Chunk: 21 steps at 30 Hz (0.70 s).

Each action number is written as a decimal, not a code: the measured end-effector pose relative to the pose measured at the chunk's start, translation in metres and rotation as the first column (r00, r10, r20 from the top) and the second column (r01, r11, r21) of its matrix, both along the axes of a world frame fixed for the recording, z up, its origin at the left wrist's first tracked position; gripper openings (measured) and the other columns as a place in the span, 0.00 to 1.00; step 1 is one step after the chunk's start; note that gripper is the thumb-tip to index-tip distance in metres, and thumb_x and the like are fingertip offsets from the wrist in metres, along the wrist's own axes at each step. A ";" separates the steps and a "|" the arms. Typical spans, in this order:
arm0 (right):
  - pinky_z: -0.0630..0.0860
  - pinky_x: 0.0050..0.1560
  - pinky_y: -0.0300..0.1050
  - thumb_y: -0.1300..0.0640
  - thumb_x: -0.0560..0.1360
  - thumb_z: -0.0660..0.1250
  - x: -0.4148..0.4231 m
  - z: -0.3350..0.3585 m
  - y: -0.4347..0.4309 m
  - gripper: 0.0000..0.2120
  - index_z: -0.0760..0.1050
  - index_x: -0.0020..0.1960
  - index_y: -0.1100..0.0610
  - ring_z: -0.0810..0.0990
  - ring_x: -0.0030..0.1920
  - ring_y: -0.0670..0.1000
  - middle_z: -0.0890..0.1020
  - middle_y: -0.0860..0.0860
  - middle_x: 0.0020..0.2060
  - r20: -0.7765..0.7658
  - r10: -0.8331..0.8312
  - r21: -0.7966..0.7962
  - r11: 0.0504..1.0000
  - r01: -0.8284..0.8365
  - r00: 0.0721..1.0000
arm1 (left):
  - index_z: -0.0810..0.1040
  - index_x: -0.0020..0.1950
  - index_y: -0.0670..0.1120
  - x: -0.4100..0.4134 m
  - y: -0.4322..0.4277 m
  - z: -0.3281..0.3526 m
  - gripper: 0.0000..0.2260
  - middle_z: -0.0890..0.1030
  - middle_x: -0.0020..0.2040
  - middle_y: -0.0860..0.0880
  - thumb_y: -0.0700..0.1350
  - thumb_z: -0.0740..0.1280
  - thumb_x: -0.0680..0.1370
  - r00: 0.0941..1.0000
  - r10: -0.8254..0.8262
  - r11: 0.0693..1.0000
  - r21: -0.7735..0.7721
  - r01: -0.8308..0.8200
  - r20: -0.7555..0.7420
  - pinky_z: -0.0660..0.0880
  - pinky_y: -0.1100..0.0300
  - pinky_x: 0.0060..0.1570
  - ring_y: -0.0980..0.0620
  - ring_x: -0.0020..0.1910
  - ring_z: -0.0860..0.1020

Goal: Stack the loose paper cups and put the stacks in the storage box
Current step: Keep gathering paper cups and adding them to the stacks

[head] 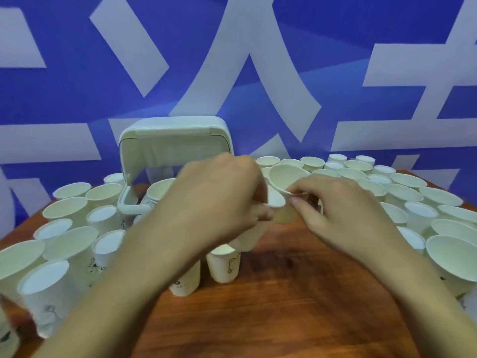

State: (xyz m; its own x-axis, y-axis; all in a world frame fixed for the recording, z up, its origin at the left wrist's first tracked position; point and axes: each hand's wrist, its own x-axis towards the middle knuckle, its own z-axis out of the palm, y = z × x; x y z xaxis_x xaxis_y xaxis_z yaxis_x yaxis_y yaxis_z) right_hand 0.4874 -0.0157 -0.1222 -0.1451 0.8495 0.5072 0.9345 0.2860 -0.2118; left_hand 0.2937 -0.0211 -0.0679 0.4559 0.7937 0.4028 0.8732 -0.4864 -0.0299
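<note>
Nesting a cup
My right hand (333,202) pinches the cup (285,177) at its rim, left hand (219,192) grips the stack (251,236) (thin paper: I'd hold lightly).

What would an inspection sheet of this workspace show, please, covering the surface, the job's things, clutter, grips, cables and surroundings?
Surface: wooden table, with a bare patch in the middle in front of the person.
Job's things: loose paper cups stand upright, crowded at left and right; storage box sits at the back, left of centre, with its lid raised.
Clutter: nothing seen.
Grips: left hand grips the held cups, their count lost to blur; right hand pinches the rim of a tilted cup.
Cables: nothing seen.
Surroundings: blue wall with large white shapes behind the table.
</note>
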 end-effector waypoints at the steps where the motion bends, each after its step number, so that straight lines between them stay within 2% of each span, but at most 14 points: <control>1: 0.74 0.42 0.48 0.47 0.77 0.63 -0.008 0.009 0.000 0.06 0.78 0.51 0.42 0.77 0.46 0.47 0.81 0.41 0.43 0.011 0.025 -0.003 1.000 -0.025 1.000 | 0.83 0.47 0.59 -0.015 -0.002 0.003 0.11 0.81 0.44 0.56 0.63 0.68 0.72 1.000 0.019 1.000 -0.009 -0.019 0.018 0.77 0.55 0.41 0.53 0.46 0.78; 4: 0.77 0.44 0.50 0.46 0.77 0.63 -0.032 0.030 0.003 0.08 0.79 0.52 0.42 0.79 0.46 0.48 0.82 0.42 0.43 0.035 0.108 -0.026 0.994 -0.107 0.994 | 0.83 0.43 0.59 -0.055 -0.006 0.009 0.11 0.78 0.38 0.60 0.64 0.68 0.71 0.994 0.096 0.995 -0.043 -0.093 0.053 0.78 0.54 0.42 0.56 0.41 0.76; 7: 0.77 0.46 0.49 0.45 0.76 0.65 -0.052 0.042 0.007 0.07 0.80 0.50 0.43 0.80 0.46 0.47 0.83 0.41 0.42 0.078 0.168 -0.063 0.985 -0.163 0.983 | 0.83 0.37 0.61 -0.087 -0.009 0.008 0.11 0.79 0.33 0.61 0.65 0.68 0.66 0.986 0.132 0.990 -0.058 -0.127 0.103 0.72 0.62 0.34 0.63 0.37 0.76; 11: 0.72 0.42 0.45 0.43 0.75 0.67 -0.065 0.047 0.012 0.06 0.81 0.47 0.41 0.79 0.45 0.43 0.76 0.36 0.32 0.111 0.215 -0.087 0.975 -0.206 0.970 | 0.82 0.33 0.60 -0.106 -0.007 0.007 0.10 0.80 0.32 0.61 0.66 0.70 0.64 0.980 0.173 0.981 -0.100 -0.164 0.096 0.69 0.64 0.31 0.63 0.33 0.78; 18: 0.72 0.39 0.44 0.42 0.73 0.66 -0.068 0.043 0.018 0.07 0.81 0.45 0.42 0.78 0.40 0.40 0.76 0.34 0.32 0.132 0.269 -0.135 0.959 -0.251 0.954 | 0.84 0.35 0.59 -0.110 0.007 0.008 0.10 0.73 0.25 0.63 0.63 0.71 0.65 0.984 0.167 0.978 -0.136 -0.157 0.066 0.63 0.70 0.27 0.65 0.29 0.74; 21: 0.70 0.36 0.42 0.41 0.72 0.66 -0.067 0.043 0.018 0.06 0.81 0.44 0.41 0.78 0.38 0.38 0.75 0.33 0.30 0.136 0.275 -0.147 0.956 -0.255 0.952 | 0.85 0.37 0.56 -0.112 0.014 -0.001 0.11 0.75 0.27 0.63 0.62 0.72 0.66 0.990 0.140 0.978 -0.164 -0.133 0.034 0.65 0.72 0.27 0.63 0.30 0.75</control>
State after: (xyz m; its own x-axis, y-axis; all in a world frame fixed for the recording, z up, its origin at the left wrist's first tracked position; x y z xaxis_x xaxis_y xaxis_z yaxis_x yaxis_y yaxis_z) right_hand 0.4202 0.0022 -0.0788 -0.4410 0.8254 0.3525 0.8528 0.5078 -0.1223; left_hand 0.1817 -0.0073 -0.0693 0.3229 0.9031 0.2830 0.9304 -0.3577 0.0801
